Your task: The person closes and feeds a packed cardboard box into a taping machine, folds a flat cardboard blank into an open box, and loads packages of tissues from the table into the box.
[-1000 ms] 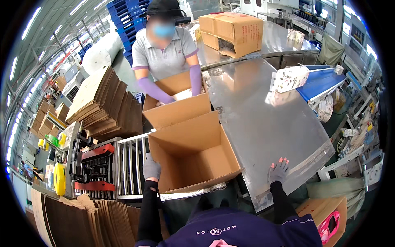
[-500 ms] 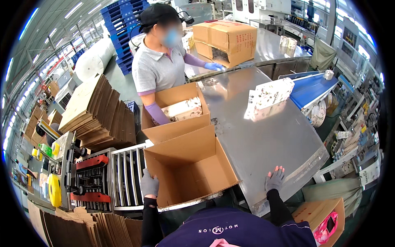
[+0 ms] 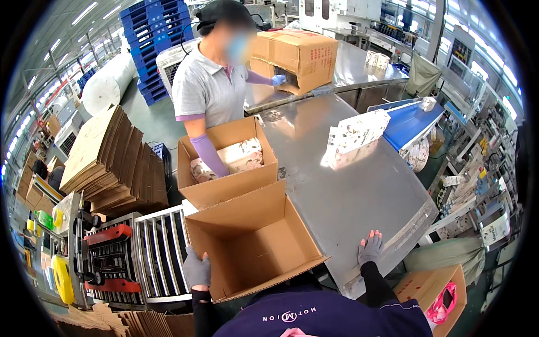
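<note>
My left hand (image 3: 197, 269), in a grey fingerless glove, grips the left wall of an open cardboard box (image 3: 269, 238), thumb apart from the other fingers. That box has nothing inside and stands at the end of the roller conveyor. On the metal table (image 3: 314, 185), my right hand (image 3: 370, 249) lies flat with fingers spread, in a matching glove. Floral-printed packs (image 3: 356, 132) stand farther back on the table. Beyond my box, a co-worker reaches one purple-sleeved arm (image 3: 208, 157) into a second open box (image 3: 230, 188), beside floral packs (image 3: 241, 154); the fingertips are hidden.
The roller conveyor (image 3: 163, 253) lies to my left, with flattened cartons (image 3: 106, 163) stacked behind it. A large closed carton (image 3: 300, 59) sits at the back, touched by the co-worker's blue glove. At right are a blue belt (image 3: 410, 123) and a carton holding pink material (image 3: 429, 292).
The view has shifted, so most things sit farther left. The co-worker's blue-gloved hand has moved left to the large carton's opening. My left thumb now stands apart; my right hand stays on the table.
</note>
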A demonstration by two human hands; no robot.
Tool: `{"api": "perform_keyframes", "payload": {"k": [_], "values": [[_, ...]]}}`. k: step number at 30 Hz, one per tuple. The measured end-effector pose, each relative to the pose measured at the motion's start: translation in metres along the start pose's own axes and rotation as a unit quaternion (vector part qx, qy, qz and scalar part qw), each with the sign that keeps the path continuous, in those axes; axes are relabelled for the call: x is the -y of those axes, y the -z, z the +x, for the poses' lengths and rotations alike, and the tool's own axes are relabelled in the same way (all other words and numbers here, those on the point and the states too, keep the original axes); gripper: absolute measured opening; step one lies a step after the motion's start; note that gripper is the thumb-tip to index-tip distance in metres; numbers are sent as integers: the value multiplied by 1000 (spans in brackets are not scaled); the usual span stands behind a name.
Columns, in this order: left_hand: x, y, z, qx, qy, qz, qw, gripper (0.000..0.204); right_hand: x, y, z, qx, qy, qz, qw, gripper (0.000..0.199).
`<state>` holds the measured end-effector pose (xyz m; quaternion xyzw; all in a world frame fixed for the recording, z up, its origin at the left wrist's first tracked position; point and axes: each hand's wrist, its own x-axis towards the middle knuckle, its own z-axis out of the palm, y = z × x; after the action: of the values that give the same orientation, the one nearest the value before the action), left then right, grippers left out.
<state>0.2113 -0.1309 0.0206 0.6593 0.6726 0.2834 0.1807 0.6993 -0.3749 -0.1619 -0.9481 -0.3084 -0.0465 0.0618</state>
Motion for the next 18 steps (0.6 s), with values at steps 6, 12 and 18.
{"api": "perform_keyframes", "payload": {"k": [6, 12, 18], "values": [[4, 1, 8, 14, 6, 17, 1000, 42, 0, -5, -2, -36, 21, -6, 999, 63], [-3, 1, 7, 8, 15, 1, 1000, 38, 1, 0, -2, -13, 9, 14, 1000, 63], [-10, 4, 11, 16, 8, -19, 1000, 39, -3, -6, -1, -9, 0, 1, 1000, 65]]}}
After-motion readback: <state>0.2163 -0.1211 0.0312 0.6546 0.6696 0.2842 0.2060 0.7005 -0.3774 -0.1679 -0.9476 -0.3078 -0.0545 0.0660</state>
